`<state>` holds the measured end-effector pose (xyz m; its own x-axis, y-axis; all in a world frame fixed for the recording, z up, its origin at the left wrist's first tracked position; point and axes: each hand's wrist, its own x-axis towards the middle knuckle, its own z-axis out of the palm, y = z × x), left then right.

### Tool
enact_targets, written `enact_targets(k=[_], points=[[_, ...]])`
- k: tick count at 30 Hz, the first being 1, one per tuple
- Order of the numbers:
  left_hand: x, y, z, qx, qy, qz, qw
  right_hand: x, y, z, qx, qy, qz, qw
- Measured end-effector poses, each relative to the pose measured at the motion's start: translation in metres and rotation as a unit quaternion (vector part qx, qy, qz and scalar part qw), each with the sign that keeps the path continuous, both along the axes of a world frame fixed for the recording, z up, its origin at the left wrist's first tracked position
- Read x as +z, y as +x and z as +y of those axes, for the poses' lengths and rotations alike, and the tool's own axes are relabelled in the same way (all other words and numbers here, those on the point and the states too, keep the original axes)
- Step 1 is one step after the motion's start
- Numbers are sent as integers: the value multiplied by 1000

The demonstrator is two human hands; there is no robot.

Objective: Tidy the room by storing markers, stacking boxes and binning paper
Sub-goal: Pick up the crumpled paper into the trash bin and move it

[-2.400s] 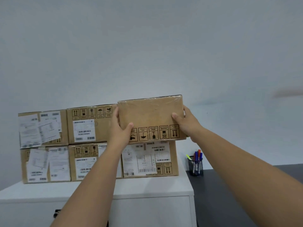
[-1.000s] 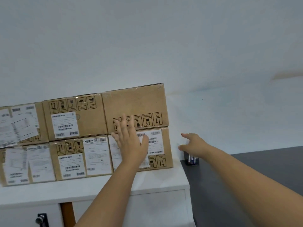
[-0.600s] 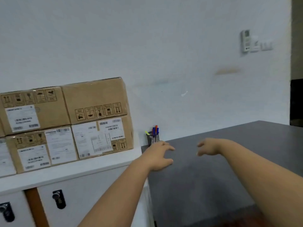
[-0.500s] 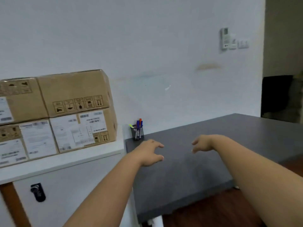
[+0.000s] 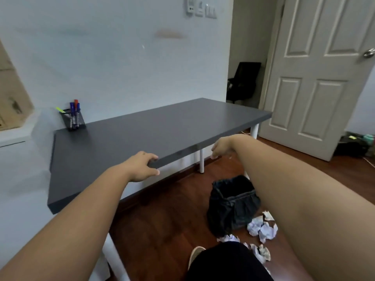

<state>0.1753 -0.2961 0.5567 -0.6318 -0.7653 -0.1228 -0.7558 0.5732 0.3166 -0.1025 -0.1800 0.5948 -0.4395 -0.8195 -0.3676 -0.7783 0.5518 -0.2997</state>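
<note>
Several crumpled paper balls (image 5: 261, 229) lie on the wooden floor beside a bin lined with a black bag (image 5: 233, 203). Blue, red and yellow markers stand in a black mesh cup (image 5: 73, 120) at the far left corner of the grey desk (image 5: 162, 128). A corner of the stacked cardboard boxes (image 5: 12, 98) shows at the left edge. My left hand (image 5: 142, 166) hovers at the desk's front edge, fingers loosely curled, holding nothing. My right hand (image 5: 222, 146) hangs in the air past the desk edge, relaxed and empty.
A white cabinet (image 5: 14, 134) carries the boxes at left. A white panelled door (image 5: 316, 78) stands open at right, with a dark chair (image 5: 243, 82) in the room beyond. Bags lie on the floor by the door (image 5: 355, 145). My dark-clad leg and shoe (image 5: 227, 260) are at the bottom.
I set the box on the top row and let go with both hands. The view then swung right and down from the boxes to the desk, bin and paper on the floor.
</note>
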Motion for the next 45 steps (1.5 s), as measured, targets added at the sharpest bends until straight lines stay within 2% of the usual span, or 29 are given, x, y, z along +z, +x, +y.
enact_targets(k=[7, 10, 16, 24, 29, 34, 39, 45], points=[[-22, -46, 34, 9, -59, -38, 997, -14, -42, 67, -21, 14, -14, 1000], [-31, -58, 46, 28, -57, -23, 998, -21, -57, 97, -48, 21, -38, 998], [-58, -72, 75, 35, -4, 17, 999, -32, -75, 135, -34, 38, -34, 998], [-99, -71, 116, 48, 60, -66, 995, -71, -75, 150, 13, 66, -27, 997], [-116, -88, 149, 81, 96, -72, 989, -99, -92, 181, 17, 94, -30, 995], [-130, -133, 180, 45, 77, -80, 993, -118, -124, 213, -6, 110, -34, 993], [-145, -183, 199, 23, 70, -62, 995, -147, -161, 238, 34, 125, 2, 992], [-194, -251, 212, -46, 62, -179, 981, -208, -213, 254, 56, 129, -6, 990]])
